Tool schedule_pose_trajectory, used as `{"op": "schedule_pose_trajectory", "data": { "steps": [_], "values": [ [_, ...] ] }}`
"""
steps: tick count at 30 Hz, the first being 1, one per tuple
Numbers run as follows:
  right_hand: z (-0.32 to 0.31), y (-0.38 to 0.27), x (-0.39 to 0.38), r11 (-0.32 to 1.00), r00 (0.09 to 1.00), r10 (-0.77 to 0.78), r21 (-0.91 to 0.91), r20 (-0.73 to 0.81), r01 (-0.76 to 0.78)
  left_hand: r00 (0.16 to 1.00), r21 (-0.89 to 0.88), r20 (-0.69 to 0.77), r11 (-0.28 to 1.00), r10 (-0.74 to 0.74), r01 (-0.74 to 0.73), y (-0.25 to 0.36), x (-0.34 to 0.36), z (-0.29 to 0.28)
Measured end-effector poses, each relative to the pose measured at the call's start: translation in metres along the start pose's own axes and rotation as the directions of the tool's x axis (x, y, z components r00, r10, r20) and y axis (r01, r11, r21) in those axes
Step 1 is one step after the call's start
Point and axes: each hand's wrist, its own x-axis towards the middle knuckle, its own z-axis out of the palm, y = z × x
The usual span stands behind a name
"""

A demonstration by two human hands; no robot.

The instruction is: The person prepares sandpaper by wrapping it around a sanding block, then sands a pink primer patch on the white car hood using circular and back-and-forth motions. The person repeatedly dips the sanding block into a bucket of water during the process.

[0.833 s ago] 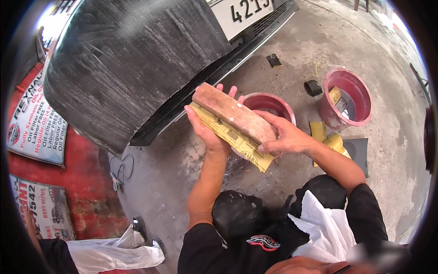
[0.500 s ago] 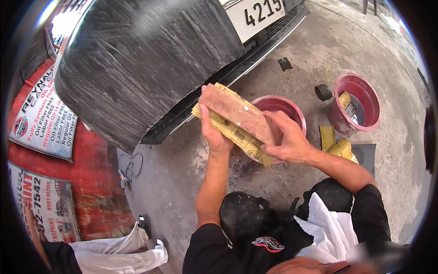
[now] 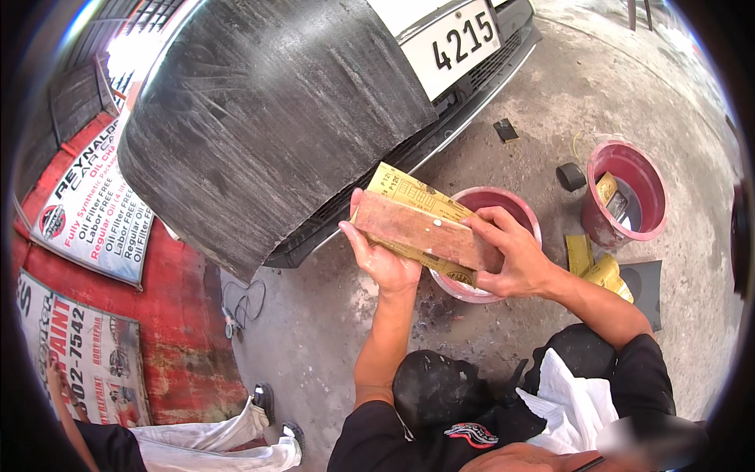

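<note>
Between my two hands is a long reddish-brown sanding block (image 3: 421, 228), tilted down toward the right. A yellow-backed sheet of sandpaper (image 3: 409, 189) lies under it and sticks out widely on the far side, with a thin strip showing on the near side. My left hand (image 3: 387, 263) cradles the left end from below, its thumb off to the side. My right hand (image 3: 515, 256) grips the right end between thumb and fingers. Just beyond is a car bumper (image 3: 275, 118) with a dull, scuffed black surface. Part of the sheet is hidden beneath the block.
Behind my right hand stands a reddish bucket (image 3: 536, 224). A second bucket (image 3: 661, 185) farther right contains yellow sandpaper and water. Yellow sandpaper pieces (image 3: 604, 277) and a grey sheet (image 3: 646, 295) lie on the floor. At left are a cord (image 3: 255, 303) and another person's legs (image 3: 212, 433).
The sandpaper's wide exposed part has gone from the block's near side to its far side. My left thumb has come off the block, and the block lies flatter.
</note>
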Motion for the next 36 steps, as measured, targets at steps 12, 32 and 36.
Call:
{"op": "schedule_pose_trajectory", "data": {
  "steps": [12,32,36],
  "values": [
    [0.010,0.007,-0.002,0.996,0.994,-0.031,-0.086,-0.101,0.023,0.992,0.288,-0.041,0.952,0.120,-0.103,-0.018,-0.002,0.008],
    [-0.030,0.013,0.020,0.880,0.976,0.197,0.455,-0.090,-0.136,0.988,0.238,-0.148,0.971,0.037,-0.001,0.018,0.007,0.005],
    [0.009,0.000,0.015,0.994,0.990,-0.104,-0.011,0.091,0.106,0.992,0.257,-0.121,0.965,-0.019,0.050,0.006,0.008,0.005]
  ]
}}
